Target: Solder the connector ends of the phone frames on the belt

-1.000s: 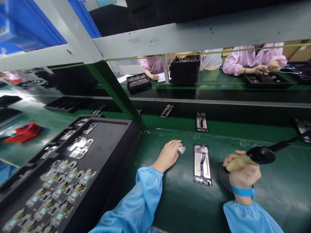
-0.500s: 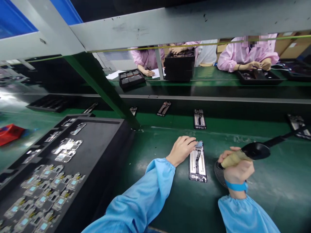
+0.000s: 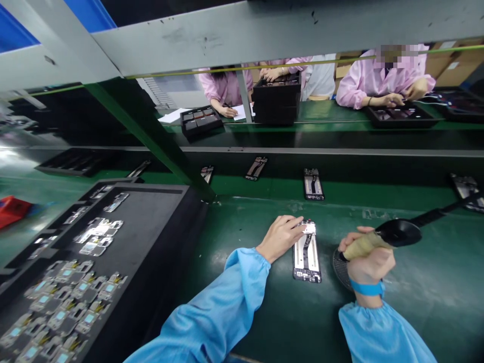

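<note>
Green workbench (image 3: 287, 317) | black tray (image 3: 151, 227): circuit boards (image 3: 71, 307) | left hand (image 3: 280, 238) on phone frame (image 3: 307, 257)

Small white part (image 3: 310, 228) held by left hand (image 3: 280, 238) against top of phone frame (image 3: 306, 257); taped tool (image 3: 363, 247) gripped in right hand (image 3: 370, 264), beside frame, over green bench (image 3: 287, 322).

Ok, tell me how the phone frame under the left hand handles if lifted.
The phone frame looks thin and flat, so probably light, fairly stiff and unlikely to roll. On the smooth green bench it may slide if pushed. The small part by the left hand may be fragile.
</note>
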Tool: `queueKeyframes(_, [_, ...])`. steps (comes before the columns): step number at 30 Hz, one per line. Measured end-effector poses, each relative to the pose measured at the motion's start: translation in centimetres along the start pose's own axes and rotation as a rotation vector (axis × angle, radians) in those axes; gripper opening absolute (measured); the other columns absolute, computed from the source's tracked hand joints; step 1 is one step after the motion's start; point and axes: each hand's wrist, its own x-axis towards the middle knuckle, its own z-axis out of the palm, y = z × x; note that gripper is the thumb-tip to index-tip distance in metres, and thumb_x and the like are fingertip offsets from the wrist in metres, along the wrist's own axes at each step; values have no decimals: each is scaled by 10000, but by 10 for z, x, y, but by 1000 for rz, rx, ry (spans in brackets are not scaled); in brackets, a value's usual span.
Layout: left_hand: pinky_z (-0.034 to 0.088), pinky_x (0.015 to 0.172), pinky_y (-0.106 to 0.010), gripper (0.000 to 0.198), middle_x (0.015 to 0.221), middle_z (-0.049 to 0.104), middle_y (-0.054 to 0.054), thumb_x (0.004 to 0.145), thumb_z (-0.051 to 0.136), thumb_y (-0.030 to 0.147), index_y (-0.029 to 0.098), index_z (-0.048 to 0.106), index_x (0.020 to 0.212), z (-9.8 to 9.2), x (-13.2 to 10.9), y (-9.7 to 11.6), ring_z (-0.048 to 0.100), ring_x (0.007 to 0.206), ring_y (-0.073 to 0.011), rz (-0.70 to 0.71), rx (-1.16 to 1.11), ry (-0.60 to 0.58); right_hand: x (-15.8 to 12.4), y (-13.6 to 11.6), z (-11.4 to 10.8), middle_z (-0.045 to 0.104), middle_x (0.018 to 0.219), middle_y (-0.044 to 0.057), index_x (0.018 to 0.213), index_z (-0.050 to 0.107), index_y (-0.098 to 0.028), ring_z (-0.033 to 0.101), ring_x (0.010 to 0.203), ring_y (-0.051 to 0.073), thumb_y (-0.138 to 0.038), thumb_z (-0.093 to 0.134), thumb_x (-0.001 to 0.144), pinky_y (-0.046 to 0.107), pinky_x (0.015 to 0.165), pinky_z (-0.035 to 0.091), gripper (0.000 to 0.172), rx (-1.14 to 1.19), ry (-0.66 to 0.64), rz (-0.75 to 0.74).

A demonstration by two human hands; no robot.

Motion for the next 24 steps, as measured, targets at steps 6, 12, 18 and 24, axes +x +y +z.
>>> queueKeyframes(6, [528,1083,-383,289,1468,718,-49,1132,598,368,290,750,1365,-2,2,0,626,1308,-224,-19,17,-25,1,3,0,595,613,7,1013,643,-193,543,407,199,-898,509,901,340,405,442,726,13,-1,-25])
queueKeyframes(12, [524,1126,-427,294,1501,689,-65,1101,657,361,294,748,1373,-3,-1,5,594,1389,-253,-67,-5,-21,1,0,1,602,616,16,1032,630,-170,557,422,194,-903,496,916,339,414,468,754,-10,-17,-37])
queueKeyframes(18, [528,1112,-423,326,1523,668,-81,1110,638,359,273,729,1411,-9,-1,12,612,1382,-256,-58,-12,-63,0,-5,6,590,596,13,1002,623,-162,556,413,193,-912,518,895,322,393,449,765,-16,10,-42])
queueKeyframes(24, [529,1040,-392,284,1400,721,-75,1131,594,408,294,787,1305,-10,-30,40,656,1243,-228,63,-115,-92,1,-2,6,596,597,2,995,616,-171,551,404,185,-885,521,912,314,393,452,725,-5,-2,-62])
